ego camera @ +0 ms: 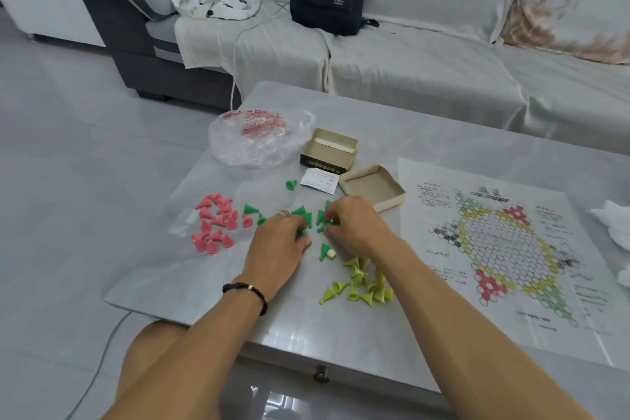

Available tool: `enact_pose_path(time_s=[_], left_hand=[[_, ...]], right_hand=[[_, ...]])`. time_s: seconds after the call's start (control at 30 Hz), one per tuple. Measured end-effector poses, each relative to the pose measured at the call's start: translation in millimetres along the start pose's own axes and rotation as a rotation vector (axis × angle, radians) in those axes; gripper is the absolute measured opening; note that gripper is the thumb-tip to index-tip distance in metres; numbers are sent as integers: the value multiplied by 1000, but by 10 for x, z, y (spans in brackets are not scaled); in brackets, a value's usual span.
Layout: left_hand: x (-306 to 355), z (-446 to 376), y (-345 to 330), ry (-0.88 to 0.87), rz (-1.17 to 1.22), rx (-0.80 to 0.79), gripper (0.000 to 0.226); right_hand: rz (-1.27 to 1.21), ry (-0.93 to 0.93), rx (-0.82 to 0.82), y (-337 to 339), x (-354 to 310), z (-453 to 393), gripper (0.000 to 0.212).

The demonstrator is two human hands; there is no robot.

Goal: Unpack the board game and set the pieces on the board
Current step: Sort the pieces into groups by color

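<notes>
Left hand [278,242] and right hand [354,225] both rest among the green pieces [308,218], fingers curled and pinching them. These lie left of the paper board [494,249], pink pieces [214,223] farther left, yellow-green pieces [361,281] nearer it.

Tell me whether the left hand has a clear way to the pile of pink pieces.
Probably yes. The left hand is among the green pieces, and the pink pieces lie just to its left on the table. Only a couple of stray green cones sit between them.
</notes>
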State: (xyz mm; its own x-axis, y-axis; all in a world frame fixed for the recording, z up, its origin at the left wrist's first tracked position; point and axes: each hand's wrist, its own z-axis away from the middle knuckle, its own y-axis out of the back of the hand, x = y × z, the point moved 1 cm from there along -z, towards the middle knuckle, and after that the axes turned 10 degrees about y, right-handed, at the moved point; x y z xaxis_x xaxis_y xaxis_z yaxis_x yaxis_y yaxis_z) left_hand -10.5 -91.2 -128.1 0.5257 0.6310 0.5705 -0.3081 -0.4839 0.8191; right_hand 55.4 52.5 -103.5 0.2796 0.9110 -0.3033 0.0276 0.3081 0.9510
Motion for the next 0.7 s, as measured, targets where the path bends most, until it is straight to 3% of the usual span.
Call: enact_pose_path(time_s=[0.23,0.43,0.7], left_hand=[[-240,-63,345,31,-35,118,33],[-379,-320,555,25,-461,-34,42],[-361,-493,530,-72,-383,-135,29]], right_hand=[[-84,15,123,101,-57,58,22],[-58,76,-172,141,-257,118,29],[-83,0,-151,39,-254,-4,20]])
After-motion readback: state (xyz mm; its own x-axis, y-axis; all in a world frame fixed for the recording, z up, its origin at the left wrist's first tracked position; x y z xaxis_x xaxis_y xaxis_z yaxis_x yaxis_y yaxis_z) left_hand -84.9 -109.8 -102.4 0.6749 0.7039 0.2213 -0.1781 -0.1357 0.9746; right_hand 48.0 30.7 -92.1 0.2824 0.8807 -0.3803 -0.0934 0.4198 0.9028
